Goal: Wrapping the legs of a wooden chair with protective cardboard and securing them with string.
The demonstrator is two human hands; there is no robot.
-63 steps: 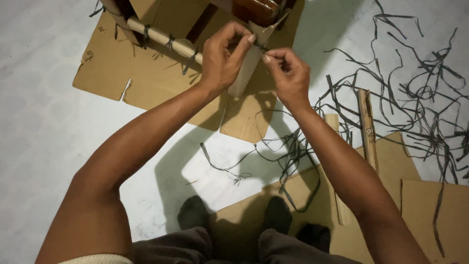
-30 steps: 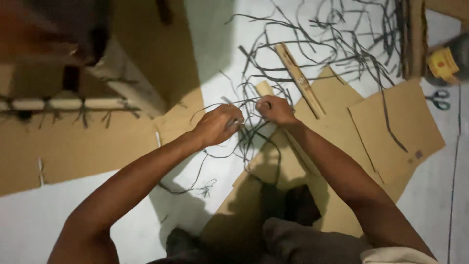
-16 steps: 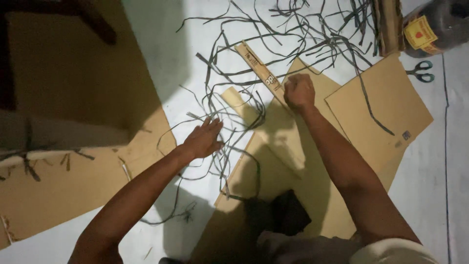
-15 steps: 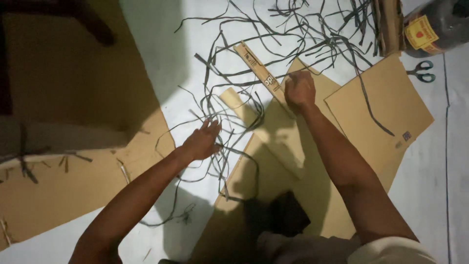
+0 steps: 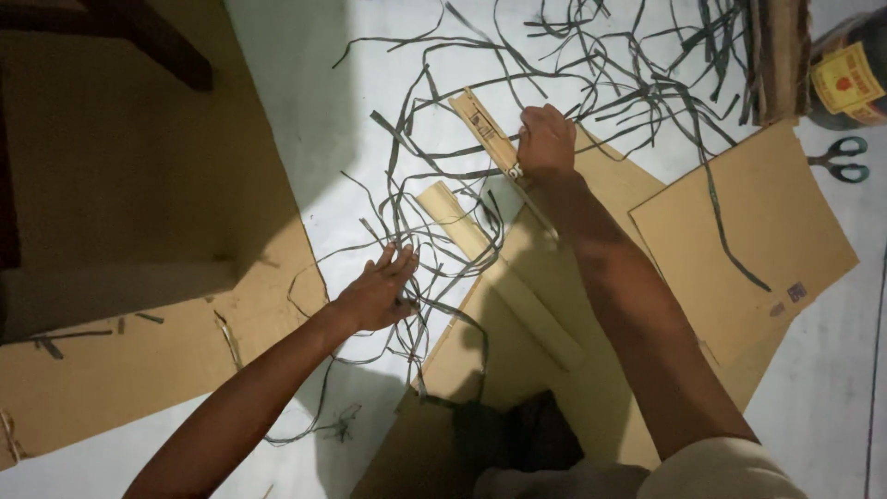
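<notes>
A tangle of thin dark strips (image 5: 591, 69) lies spread over the white floor (image 5: 305, 102). My left hand (image 5: 379, 291) rests flat with fingers apart on several of these strips (image 5: 420, 268). My right hand (image 5: 547, 143) is closed in a fist farther up, pinching a dark strip (image 5: 462, 176) that runs leftward from it. The fist sits over the lower end of a narrow cardboard stick (image 5: 479, 120). A folded cardboard slat (image 5: 453, 214) lies between my two hands.
Flat cardboard sheets (image 5: 739, 222) lie under my right arm. A large cardboard box (image 5: 120, 176) stands at the left on another sheet (image 5: 139, 370). Green-handled scissors (image 5: 843, 159), a dark bottle with a yellow label (image 5: 855, 79) and a cardboard roll (image 5: 778, 55) are at the upper right.
My hands left the box, then came down to the strips. My right fist has moved up and away with a strip, while my left hand stays flat on the pile.
</notes>
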